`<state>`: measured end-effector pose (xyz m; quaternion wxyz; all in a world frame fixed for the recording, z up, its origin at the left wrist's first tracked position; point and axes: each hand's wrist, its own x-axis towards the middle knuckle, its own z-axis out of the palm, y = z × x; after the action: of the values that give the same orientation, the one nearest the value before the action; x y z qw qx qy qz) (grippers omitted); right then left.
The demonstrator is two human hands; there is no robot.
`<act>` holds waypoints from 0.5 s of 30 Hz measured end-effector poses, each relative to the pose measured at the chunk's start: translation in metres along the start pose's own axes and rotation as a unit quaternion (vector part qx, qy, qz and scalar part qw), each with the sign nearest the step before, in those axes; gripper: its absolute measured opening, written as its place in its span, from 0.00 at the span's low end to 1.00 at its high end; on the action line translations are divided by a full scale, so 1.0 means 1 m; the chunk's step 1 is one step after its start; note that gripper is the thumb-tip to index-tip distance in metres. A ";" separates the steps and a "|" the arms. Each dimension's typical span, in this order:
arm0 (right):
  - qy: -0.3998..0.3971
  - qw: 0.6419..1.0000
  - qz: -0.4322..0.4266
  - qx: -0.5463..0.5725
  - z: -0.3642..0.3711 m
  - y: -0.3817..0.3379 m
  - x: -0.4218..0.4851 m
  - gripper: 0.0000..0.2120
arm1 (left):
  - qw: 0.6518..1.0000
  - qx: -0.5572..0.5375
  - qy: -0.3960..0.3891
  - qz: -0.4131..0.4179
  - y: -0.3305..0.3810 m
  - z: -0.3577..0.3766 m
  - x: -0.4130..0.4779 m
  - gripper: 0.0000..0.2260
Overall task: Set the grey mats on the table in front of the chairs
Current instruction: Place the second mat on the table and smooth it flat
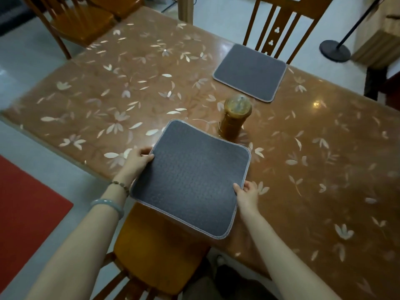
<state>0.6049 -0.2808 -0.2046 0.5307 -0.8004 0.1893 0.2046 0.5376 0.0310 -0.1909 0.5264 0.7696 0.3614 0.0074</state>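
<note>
Near mat [190,178], centre frame: dark grey, dimpled weave pattern, pale grey-white stitched border. Far mat [250,72], upper right: same dark grey, plainer face, light pinkish-grey edging. Table [121,87]: glossy orange-brown top, scattered cream and pale pink leaf-and-flower pattern all over. Jar [234,118] at centre: translucent amber, lighter yellowish lid. Chairs: warm orange-brown wood, near chair [155,252] at bottom centre, far chair [281,22] at top right with trefoil cut-outs in its back slat. Floor [26,61]: pale grey-white. Rug [23,208], lower left: flat red. Bangle [108,205] at lower left: pale green. Stand base [334,50], upper right: black.
</note>
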 end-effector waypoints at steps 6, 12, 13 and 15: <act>0.018 0.999 0.034 0.001 0.007 0.012 0.011 0.08 | 1.000 -0.009 0.002 0.015 -0.016 0.018 0.027 0.12; 0.020 0.999 0.042 -0.002 0.009 0.022 0.016 0.11 | 1.000 -0.017 0.022 0.006 -0.047 0.034 0.035 0.09; 0.018 0.999 0.043 0.001 0.009 0.023 0.015 0.10 | 1.000 -0.009 0.029 0.005 -0.051 0.034 0.035 0.10; 0.014 0.999 0.046 0.005 0.009 0.025 0.015 0.10 | 0.999 0.003 0.040 0.008 -0.057 0.036 0.037 0.10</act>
<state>0.6035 -0.2827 -0.2353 0.5219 -0.7909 0.2346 0.2170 0.5472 0.0333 -0.2674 0.5089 0.7732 0.3763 0.0408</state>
